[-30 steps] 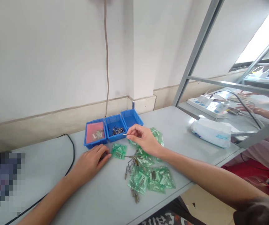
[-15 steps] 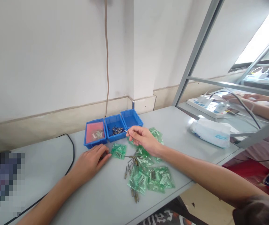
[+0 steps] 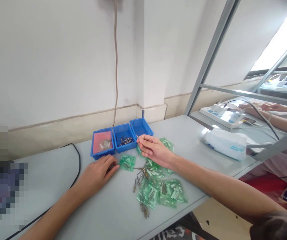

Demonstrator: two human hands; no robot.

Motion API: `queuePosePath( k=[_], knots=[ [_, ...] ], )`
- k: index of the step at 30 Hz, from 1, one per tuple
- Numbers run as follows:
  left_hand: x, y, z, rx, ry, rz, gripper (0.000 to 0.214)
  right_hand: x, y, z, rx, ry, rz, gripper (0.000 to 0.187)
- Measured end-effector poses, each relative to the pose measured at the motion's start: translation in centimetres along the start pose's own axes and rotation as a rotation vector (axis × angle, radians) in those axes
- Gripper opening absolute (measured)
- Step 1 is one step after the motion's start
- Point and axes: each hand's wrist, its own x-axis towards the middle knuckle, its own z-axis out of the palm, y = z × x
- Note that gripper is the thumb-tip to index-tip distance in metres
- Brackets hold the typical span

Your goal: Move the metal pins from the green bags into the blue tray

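My right hand (image 3: 154,150) is raised over the right end of the bins, thumb and forefinger pinched on a small metal screw (image 3: 138,137) whose tip sticks out. My left hand (image 3: 100,171) rests on the table, fingers loosely curled and thumb apart; nothing shows in it. Its thumb almost reaches a small green plastic bag (image 3: 127,162) with metal pieces inside. Just beyond stands the middle blue bin (image 3: 121,128), holding loose dark screws (image 3: 126,140). Below my right hand lie more green bags (image 3: 172,192) and a scatter of loose metal anchor bolts (image 3: 143,210).
A left blue bin (image 3: 93,146) holds a pink sheet and a clear bag of parts; the right blue bin (image 3: 141,126) adjoins. A black cable (image 3: 78,160) runs along the left. A tissue pack (image 3: 223,143), power strip (image 3: 215,113) and grey metal frame (image 3: 213,50) stand right, near another person's arms.
My right hand has lifted slightly and tilted back, keeping the screw pinched, its tip now pointing more upward. My left hand has stayed in place; the view has shifted slightly.
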Motion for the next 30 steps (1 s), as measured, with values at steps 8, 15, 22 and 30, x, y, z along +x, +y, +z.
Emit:
queuePosePath(
  k=[8,15,22,30],
  knots=[
    [0.0,0.1,0.0,0.006,0.014,0.006,0.026,-0.3,0.2,0.7,-0.405,0.063,-0.158,0.03],
    [0.0,0.0,0.1,0.007,0.038,0.024,0.025,-0.7,0.5,0.5,-0.689,0.116,-0.272,0.015],
    [0.0,0.1,-0.1,0.002,0.029,0.007,0.026,-1.0,0.0,0.8,-0.855,0.135,-0.425,0.002],
    [0.0,0.0,0.0,-0.001,0.028,0.003,0.025,-1.1,-0.2,0.9,-0.859,0.154,-0.443,0.003]
  ],
)
